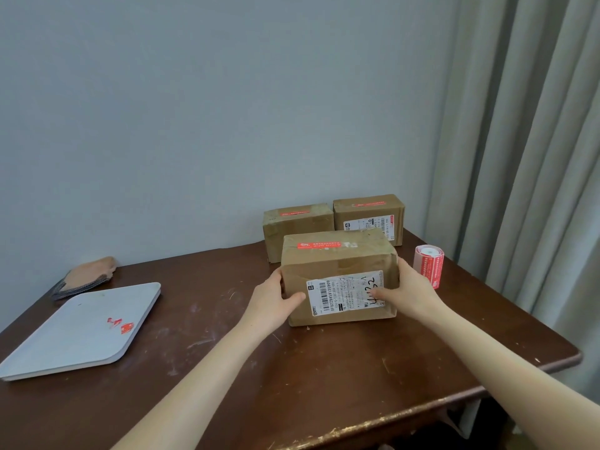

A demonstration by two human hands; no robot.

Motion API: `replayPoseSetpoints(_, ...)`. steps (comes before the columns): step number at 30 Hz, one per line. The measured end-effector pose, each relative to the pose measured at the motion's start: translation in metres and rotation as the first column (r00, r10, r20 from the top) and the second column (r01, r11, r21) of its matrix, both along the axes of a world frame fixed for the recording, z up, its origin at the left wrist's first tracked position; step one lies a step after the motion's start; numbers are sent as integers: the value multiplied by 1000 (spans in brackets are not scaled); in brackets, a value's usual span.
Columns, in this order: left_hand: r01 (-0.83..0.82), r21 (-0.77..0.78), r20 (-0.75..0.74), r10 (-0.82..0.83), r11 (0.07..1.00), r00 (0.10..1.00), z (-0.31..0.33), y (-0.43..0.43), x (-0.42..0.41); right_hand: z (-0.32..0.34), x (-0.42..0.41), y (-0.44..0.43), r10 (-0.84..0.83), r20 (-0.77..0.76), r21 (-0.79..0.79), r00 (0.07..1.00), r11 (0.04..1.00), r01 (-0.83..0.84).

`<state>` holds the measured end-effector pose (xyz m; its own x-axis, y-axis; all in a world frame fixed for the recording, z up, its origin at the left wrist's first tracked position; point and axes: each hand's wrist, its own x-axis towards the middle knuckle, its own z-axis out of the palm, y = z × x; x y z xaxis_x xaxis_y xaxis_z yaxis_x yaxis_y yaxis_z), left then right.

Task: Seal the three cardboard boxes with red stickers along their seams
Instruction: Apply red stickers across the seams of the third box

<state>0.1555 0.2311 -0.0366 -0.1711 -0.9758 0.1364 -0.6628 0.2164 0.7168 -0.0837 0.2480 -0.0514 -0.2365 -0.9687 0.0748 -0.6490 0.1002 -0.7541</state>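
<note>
Three brown cardboard boxes stand on the dark wooden table [227,368]. The nearest box [337,264] carries a white shipping label on its front and a red sticker [318,245] along its top seam. My left hand [272,300] grips its left side, thumb on the front face. My right hand [406,293] grips its right side, thumb on the label. Behind it stand a left box [297,228] and a right box [368,216], each with a red sticker on top. A roll of red stickers [428,264] stands upright to the right of the near box.
A grey tray [65,339] with red sticker scraps [121,324] lies at the left. A tan and grey cloth item [86,276] sits behind it by the wall. Grey curtains [526,157] hang at the right. The table's front and right edges are close.
</note>
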Motion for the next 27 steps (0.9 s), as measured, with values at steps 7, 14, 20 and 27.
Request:
replayPoseSetpoints(7,-53,-27,-368,39,998,929,41,-23,3,49,-11,-17,-109,266,-182,958,970,161)
replayPoseSetpoints(14,119,107,-568,-38,987,822,64,-32,2,71,-14,-27,82,605,-191,792,980,44)
replayPoseSetpoints(20,56,64,-518,-15,996,855,69,-39,7,76,-18,-31,125,458,-240,880,971,-13)
replayPoseSetpoints(27,165,9,-516,-137,986,846,61,-33,5,83,-14,-37,-106,248,-130,963,981,141)
